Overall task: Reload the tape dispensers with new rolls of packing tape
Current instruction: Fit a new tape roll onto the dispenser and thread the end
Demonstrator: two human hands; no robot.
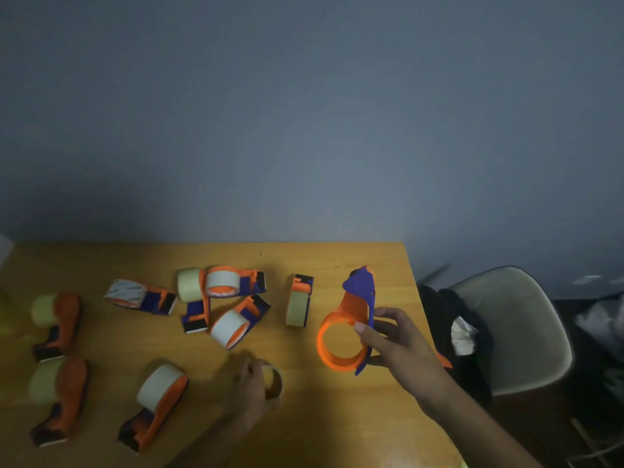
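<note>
With the empty orange dispenser (341, 336) gripped by the right hand (395, 342) above the table (337, 417) and a blurred tape roll (271, 381) grasped by the left hand (251, 388), the roll is best slid squarely onto the hub.

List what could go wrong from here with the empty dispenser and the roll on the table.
1. The right hand grips the empty dispenser only at its rim, above the table; it might slip or twist.
2. The left hand on the tape roll is blurred, so the grip looks unsettled; the roll may roll away.
3. The loaded dispensers lie crowded nearby and may get knocked.
</note>
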